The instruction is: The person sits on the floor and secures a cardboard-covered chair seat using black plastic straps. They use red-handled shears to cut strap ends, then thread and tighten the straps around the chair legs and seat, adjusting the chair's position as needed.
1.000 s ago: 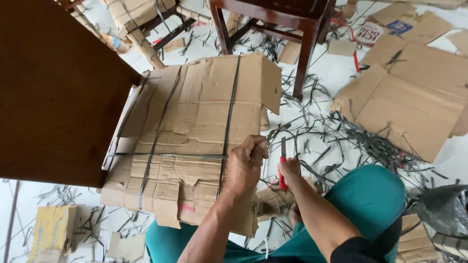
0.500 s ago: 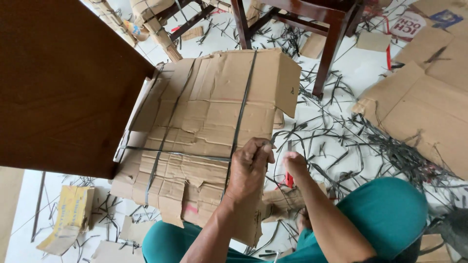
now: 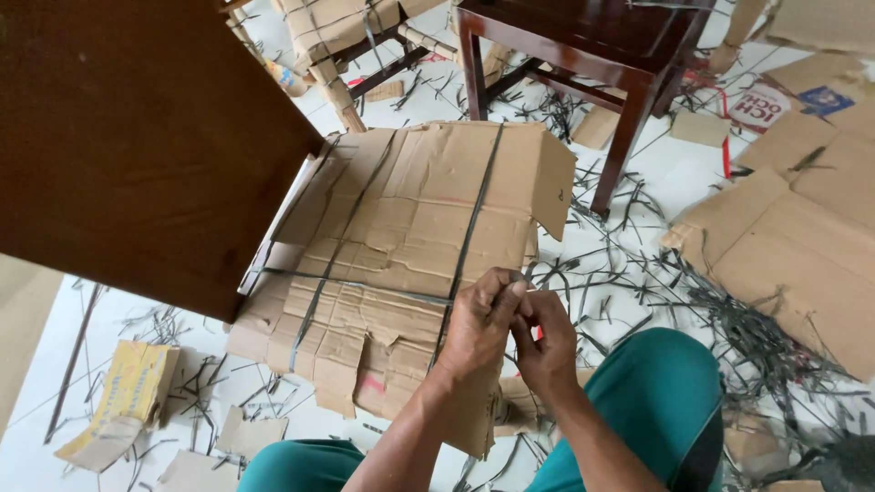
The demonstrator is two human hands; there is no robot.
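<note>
White floor tiles littered with black strap offcuts (image 3: pixel 729 310) surround my flattened cardboard bundle (image 3: pixel 410 237) at frame centre. My left hand (image 3: pixel 478 328) and right hand (image 3: pixel 547 342) pinch its dark strap (image 3: pixel 469 232) narrowly at the lower edge. I judge the strap thin, stiff and slippery, best gripped near the bundle's edge.

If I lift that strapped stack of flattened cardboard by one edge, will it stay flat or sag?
The cardboard stack would probably sag: its sheets look creased and torn along the near edge. The dark straps crossing it should keep the layers together, though loose flaps may droop. Both hands, left hand and right hand, meet at its near edge.
</note>
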